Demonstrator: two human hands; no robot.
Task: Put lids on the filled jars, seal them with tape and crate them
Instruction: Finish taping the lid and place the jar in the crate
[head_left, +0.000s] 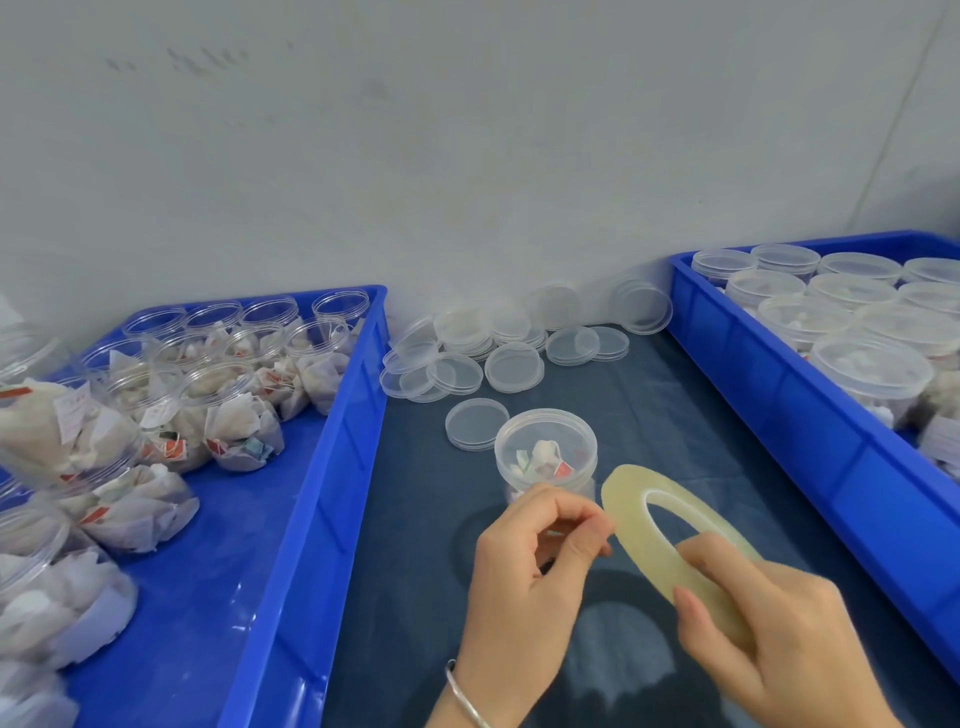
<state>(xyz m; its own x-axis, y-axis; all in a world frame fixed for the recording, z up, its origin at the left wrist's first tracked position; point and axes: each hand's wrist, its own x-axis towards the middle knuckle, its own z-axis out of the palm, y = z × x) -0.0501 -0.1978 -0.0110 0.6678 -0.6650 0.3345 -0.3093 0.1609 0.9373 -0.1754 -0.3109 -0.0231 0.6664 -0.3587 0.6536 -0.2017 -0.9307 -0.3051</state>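
A: Standing in the middle of the dark blue mat (649, 395) is the clear round plastic jar (545, 452) with little paper packets inside. It looks like its lid is on, so I think taping comes next.

B: How do you tape it well?

A: Pull the loose end out slowly, stick it where lid meets jar, then go all the way round and keep it flat.

B: What are the hands doing?

A: The right hand (769, 634) holds the wide flat roll of clear yellowish tape (670, 545), tilted, just near the jar, fingers wrapped on its near edge. The left hand (530, 561) has thumb and finger pinched together at the roll's left edge. I think it is picking at the tape end, but the end is too thin to see.

B: What else is around?

A: Loose clear lids (478, 358) lie farther back. The blue crate on the left (332, 467) holds open jars. The blue crate on the right (779, 395) holds closed jars.
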